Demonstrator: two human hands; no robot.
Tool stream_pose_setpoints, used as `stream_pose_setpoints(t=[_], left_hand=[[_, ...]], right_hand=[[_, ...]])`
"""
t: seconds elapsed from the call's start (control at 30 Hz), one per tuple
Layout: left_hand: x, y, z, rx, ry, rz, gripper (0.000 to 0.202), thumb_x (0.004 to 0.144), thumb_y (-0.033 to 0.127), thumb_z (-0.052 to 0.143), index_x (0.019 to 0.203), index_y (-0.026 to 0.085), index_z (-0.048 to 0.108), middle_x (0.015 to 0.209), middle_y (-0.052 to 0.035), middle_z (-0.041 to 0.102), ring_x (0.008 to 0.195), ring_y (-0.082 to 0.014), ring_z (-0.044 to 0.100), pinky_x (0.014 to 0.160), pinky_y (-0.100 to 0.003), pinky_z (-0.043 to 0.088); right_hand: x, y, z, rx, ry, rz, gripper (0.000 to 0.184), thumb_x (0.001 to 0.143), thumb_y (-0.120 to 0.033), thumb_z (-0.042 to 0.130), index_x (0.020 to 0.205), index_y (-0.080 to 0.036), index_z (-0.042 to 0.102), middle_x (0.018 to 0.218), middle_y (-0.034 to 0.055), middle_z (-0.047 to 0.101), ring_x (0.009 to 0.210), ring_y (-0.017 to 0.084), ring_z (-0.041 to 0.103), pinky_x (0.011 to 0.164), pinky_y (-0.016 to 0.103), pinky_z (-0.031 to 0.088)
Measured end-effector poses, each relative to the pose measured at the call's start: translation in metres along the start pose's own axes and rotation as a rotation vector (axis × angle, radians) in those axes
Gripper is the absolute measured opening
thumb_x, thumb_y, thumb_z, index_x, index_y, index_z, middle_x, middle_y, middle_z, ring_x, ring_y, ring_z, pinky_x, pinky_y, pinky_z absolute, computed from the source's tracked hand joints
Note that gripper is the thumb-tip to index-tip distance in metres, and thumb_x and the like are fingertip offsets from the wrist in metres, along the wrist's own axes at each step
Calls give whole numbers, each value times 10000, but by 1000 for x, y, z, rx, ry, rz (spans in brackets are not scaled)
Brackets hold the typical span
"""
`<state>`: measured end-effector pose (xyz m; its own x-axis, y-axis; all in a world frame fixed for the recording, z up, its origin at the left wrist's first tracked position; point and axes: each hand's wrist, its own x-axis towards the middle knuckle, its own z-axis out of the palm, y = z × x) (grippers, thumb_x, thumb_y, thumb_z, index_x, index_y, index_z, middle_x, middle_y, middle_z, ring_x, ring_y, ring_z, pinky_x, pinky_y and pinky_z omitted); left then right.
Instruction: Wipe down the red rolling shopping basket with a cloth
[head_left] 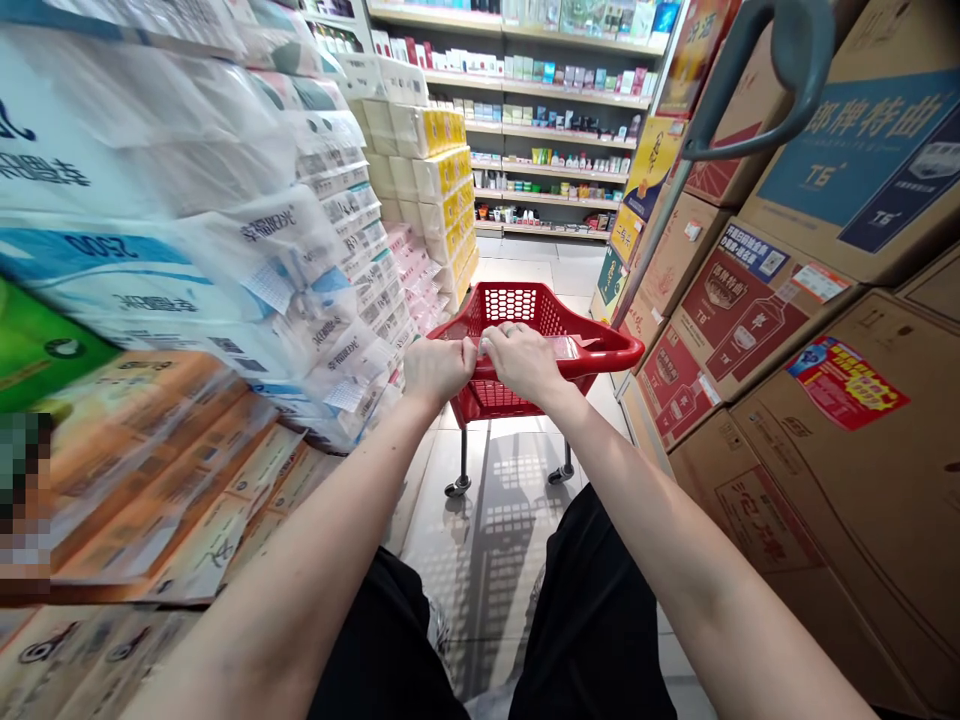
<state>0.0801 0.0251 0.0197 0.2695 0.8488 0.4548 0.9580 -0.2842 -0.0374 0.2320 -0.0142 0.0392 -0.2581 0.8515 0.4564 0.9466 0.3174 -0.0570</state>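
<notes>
- Head view: wrapped packs rise on the left, cardboard cartons on the right, stocked shelves beyond.
- Pale tiled floor between, partly shadowed.
- Red cart on it, centrally.
- Left hand and right hand grip its handle.

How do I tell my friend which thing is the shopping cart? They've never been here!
Look between the tall white wrapped packs on the left and the stacked cardboard boxes on the right. In the gap, where the person's left hand and right hand grip a handle, is the red shopping cart. Unlike the stacks beside it, it has wheels and a basket full of holes.
</notes>
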Motion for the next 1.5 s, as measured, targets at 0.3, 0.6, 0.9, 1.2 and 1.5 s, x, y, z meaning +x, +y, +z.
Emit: stream_pose_setpoints(t=[0.3,0.6,0.9,1.2,1.5], left_hand=[[-7,-12,-4,1,9,26,695,937,412,137,834,133,764,790,-154,728,792,-276,681,645,-342,392],[-15,-10,-8,-4,20,65,718,948,392,113,811,115,761,773,-174,722,764,-279,679,661,-366,387],[-20,-7,-11,-28,43,61,697,948,370,124,822,118,761,763,-176,720,764,-271,680,686,-370,400],[-25,-1,-16,-94,45,100,685,957,367,135,772,122,748,750,-170,716,744,-264,672,685,-371,388],[-23,-2,-24,-81,-55,193,655,951,406,161,756,153,733,823,-140,731,773,-252,675,684,-350,411]], right_hand=[[-25,-4,-8,19,87,-138,407,1012,-304,292,1307,-162,533,1349,119,533,1278,213,411,1072,376,318],[15,-19,-5,-99,-136,-53,380,986,-294,328,968,-151,680,1009,136,669,956,246,580,811,344,441],[-8,-19,-5,-58,14,-118,421,1009,-301,251,946,-153,641,1002,108,654,954,214,553,849,327,399],[-17,-15,-3,37,109,-90,406,1011,-320,278,885,-166,632,956,81,655,969,191,544,875,305,383],[-24,-11,-12,54,103,-96,402,1011,-339,289,850,-181,621,913,65,659,950,176,556,865,290,393]])
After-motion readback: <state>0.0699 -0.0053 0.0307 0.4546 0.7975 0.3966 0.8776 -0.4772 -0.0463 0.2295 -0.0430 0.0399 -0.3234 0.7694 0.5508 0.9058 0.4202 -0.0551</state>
